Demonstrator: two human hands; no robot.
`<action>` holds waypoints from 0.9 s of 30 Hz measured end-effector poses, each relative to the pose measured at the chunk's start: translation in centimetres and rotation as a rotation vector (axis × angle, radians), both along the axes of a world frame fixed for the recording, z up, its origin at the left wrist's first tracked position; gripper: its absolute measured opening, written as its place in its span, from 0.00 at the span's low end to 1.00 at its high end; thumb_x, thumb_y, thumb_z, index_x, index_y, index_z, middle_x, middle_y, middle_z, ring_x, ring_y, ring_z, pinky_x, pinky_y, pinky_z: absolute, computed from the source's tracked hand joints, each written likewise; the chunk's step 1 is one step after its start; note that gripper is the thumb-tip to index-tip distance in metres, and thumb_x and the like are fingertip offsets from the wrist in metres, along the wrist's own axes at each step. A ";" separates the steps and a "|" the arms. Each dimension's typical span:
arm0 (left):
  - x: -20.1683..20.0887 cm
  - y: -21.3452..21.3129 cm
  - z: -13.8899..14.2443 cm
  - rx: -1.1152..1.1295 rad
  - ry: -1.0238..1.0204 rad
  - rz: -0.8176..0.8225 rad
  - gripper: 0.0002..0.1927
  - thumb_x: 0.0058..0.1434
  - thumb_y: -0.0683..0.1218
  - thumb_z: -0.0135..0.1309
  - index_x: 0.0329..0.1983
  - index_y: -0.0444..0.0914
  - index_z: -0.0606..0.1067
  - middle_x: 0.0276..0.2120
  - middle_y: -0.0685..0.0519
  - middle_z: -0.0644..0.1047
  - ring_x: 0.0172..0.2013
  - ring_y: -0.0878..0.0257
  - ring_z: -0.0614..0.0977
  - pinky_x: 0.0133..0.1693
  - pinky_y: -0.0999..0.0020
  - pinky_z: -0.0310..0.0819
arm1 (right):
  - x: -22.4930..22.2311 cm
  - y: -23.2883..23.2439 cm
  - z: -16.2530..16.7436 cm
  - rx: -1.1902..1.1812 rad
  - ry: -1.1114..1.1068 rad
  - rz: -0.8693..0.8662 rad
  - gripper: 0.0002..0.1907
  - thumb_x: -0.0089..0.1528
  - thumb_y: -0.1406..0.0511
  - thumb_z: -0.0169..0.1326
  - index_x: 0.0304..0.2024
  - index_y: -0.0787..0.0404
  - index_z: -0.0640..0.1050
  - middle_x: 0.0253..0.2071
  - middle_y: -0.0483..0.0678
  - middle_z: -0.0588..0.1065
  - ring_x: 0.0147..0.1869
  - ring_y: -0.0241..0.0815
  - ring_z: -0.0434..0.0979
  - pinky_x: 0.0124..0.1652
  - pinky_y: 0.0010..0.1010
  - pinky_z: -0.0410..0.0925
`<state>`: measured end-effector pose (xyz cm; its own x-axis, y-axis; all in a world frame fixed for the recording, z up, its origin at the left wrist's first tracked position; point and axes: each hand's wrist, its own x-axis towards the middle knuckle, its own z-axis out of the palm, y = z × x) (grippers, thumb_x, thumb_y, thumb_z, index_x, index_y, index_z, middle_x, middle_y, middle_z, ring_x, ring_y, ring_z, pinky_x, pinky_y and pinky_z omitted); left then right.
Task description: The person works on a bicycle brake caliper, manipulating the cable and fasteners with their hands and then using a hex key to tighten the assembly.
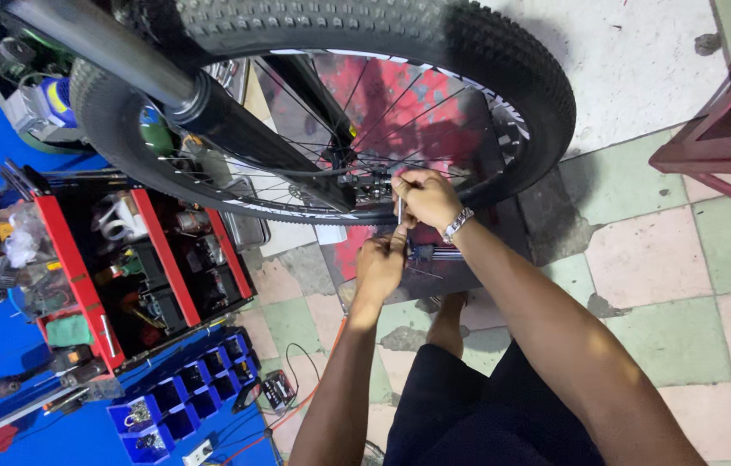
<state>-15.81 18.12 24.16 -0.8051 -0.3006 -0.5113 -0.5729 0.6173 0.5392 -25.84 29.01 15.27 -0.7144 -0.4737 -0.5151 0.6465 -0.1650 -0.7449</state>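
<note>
Both hands are right up at the hub (357,177) of a bike wheel (331,103), which sits in the far middle of the scene with its knobby black tire (503,60) arcing over the top and a dark fork leg (236,129) running diagonally down to the hub from the far left. The right hand (424,197) is clenched around a thin metal tool (400,210) that stands roughly upright just beside the hub; there's a metal watch (458,223) on that wrist. The left hand (380,263) is just below it, nearer to the person, with fingers curled and the fingertips up against the lower end of the same tool, so it looks pinched from below, though I can't tell how firmly. Behind the spokes there's a red and grey board (400,103) leaning on the floor. Off to the left is a red and black tool tray (137,259) stuffed with parts, and nearer, a row of small blue bins (184,397). The floor is pink and green tiles (658,259), pretty chipped. A dark red stool (727,129) pokes in at the far right.
</note>
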 end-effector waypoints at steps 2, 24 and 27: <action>0.1 -0.3 0.0 0.072 0.009 -0.014 0.24 0.70 0.56 0.50 0.24 0.36 0.79 0.17 0.47 0.77 0.21 0.54 0.80 0.27 0.59 0.71 | 0.2 0.4 -0.5 -0.074 0.007 0.019 0.17 0.70 0.61 0.49 0.31 0.66 0.76 0.23 0.47 0.76 0.18 0.35 0.75 0.19 0.26 0.66; 3.8 -2.7 -9.4 -0.218 -0.018 -0.204 0.14 0.65 0.56 0.53 0.45 0.45 0.82 0.34 0.41 0.82 0.38 0.39 0.82 0.41 0.45 0.74 | 6.7 0.3 -4.8 0.080 0.313 -0.086 0.12 0.71 0.63 0.48 0.44 0.66 0.77 0.33 0.46 0.79 0.30 0.32 0.80 0.31 0.24 0.74; 2.9 -3.6 -11.8 -0.246 -0.006 -0.126 0.14 0.64 0.55 0.54 0.47 0.45 0.81 0.34 0.40 0.81 0.39 0.39 0.82 0.41 0.45 0.74 | 5.8 -0.9 -5.5 0.030 0.362 -0.075 0.12 0.73 0.65 0.47 0.43 0.68 0.77 0.34 0.47 0.79 0.33 0.32 0.81 0.33 0.25 0.75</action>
